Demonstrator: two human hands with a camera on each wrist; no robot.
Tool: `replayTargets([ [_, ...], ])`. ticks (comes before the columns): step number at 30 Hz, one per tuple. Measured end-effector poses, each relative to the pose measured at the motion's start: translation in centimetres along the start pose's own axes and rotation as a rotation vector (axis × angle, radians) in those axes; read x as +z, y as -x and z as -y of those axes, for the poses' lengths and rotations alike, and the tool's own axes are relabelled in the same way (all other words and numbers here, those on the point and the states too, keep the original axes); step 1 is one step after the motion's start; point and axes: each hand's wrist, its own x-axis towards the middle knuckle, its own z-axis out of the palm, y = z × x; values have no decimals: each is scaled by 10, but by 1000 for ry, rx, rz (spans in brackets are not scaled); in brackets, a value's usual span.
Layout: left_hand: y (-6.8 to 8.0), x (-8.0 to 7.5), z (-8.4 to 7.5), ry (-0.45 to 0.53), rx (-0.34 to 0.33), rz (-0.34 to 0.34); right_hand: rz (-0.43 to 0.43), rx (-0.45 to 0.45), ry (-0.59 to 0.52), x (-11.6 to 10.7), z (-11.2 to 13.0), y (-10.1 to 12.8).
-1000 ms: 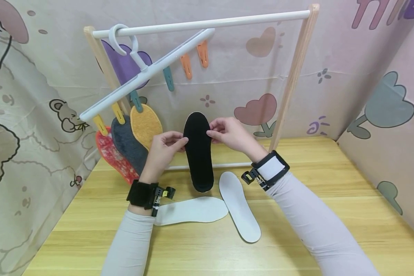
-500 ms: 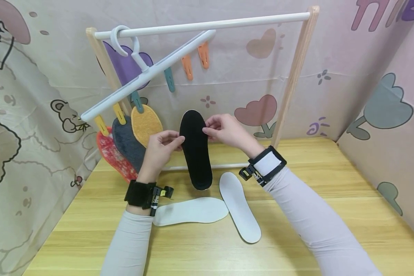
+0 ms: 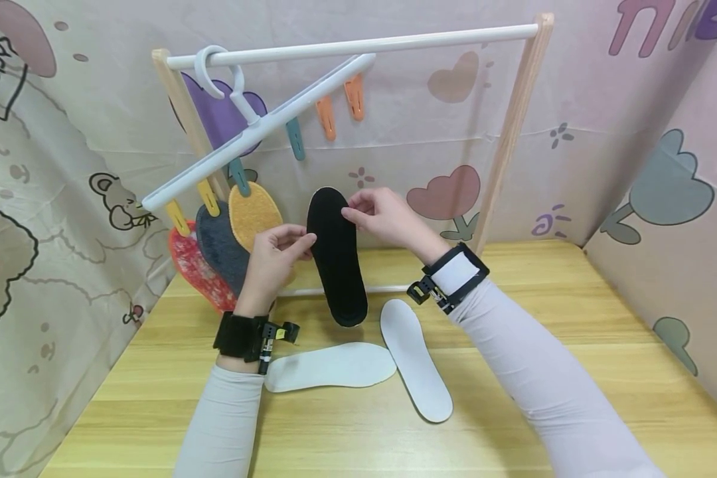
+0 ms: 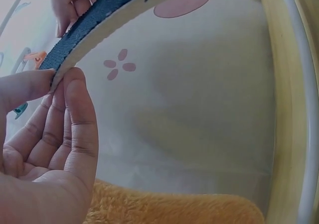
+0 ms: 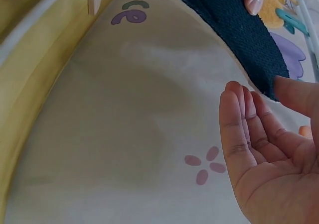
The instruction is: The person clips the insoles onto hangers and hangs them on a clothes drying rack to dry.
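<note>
Behind your fingers stands the drying rack [image 3: 514, 126], its white hanger [image 3: 257, 129] tilted down to the left because three clipped insoles, red [image 3: 194, 269], grey [image 3: 218, 249] and orange [image 3: 252, 211], weigh that end. The teal [image 3: 295, 138] and orange clips [image 3: 339, 106] above your fingertips hang bare.

You hold the black insole [image 3: 336, 255] upright between both hands, clear of the table [image 3: 573, 345], its toe end raised toward those bare clips. Your left hand [image 3: 273, 262] pinches its left edge between thumb and fingertips [image 4: 70, 82]; your right hand [image 3: 388, 219] pinches the opposite edge higher up, thumb on the dark face and fingers [image 5: 239, 114] behind. That two-sided pinch keeps the limp sole flat.

Below your wrists, two white insoles [image 3: 334, 366] [image 3: 416, 358] lie on the table, tips nearly touching.
</note>
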Motion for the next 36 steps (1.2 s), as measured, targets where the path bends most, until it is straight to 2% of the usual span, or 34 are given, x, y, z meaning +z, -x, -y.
replayTargets([
  [5, -1, -2, 0, 11, 7, -22, -11, 0, 13, -1, 8, -7],
  [19, -4, -9, 3, 56, 61, -41, -24, -39, -50, 0, 34, -35],
  [28, -9, -8, 4, 59, 37, -42, -54, -60, -85, -4, 53, -48],
  [36, -9, -10, 5, 65, 48, -36, -30, -68, -98, -5, 70, -59],
])
